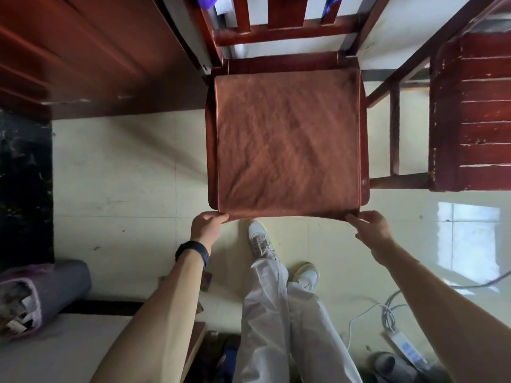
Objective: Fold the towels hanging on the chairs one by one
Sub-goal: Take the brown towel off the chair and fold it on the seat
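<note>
A brown towel lies spread flat over the seat of a dark red wooden chair, covering almost the whole seat. My left hand pinches the towel's near left corner at the seat's front edge. My right hand pinches the near right corner. Both near corners are lifted slightly off the seat. A purple cloth hangs at the chair's backrest at the top of the view, mostly cut off.
A second red wooden chair stands close on the right. A dark wooden cabinet fills the upper left. A rolled grey mat lies lower left. A power strip with cables is on the tiled floor lower right, near my feet.
</note>
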`<action>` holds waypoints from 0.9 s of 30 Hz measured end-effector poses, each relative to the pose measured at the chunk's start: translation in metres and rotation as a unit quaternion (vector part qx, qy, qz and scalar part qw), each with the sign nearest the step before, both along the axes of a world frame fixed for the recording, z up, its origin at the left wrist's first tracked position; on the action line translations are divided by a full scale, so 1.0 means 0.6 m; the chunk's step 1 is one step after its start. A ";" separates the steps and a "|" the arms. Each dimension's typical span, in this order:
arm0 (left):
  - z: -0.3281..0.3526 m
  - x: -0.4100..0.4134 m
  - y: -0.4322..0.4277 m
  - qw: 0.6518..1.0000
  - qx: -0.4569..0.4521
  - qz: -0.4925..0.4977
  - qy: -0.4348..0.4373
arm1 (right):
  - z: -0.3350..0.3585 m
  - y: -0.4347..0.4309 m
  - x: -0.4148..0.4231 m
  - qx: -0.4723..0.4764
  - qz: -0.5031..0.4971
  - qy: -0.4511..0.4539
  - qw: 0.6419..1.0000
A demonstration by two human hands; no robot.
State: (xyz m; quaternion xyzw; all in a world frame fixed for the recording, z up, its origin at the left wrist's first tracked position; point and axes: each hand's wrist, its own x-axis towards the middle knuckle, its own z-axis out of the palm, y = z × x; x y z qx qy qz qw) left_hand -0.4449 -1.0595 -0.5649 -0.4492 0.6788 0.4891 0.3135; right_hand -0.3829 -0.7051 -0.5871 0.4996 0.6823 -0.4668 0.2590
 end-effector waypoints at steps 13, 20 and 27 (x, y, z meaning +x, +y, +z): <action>0.039 0.014 -0.015 0.999 0.045 -0.027 -0.003 | 0.033 -0.001 0.009 -0.063 -0.077 0.064 0.993; 0.146 0.002 -0.003 0.996 0.079 0.018 0.025 | 0.155 -0.002 0.009 -0.061 -0.114 0.112 0.985; 0.355 -0.030 0.009 0.991 0.067 0.058 0.098 | 0.371 0.007 -0.022 -0.039 -0.097 0.132 0.986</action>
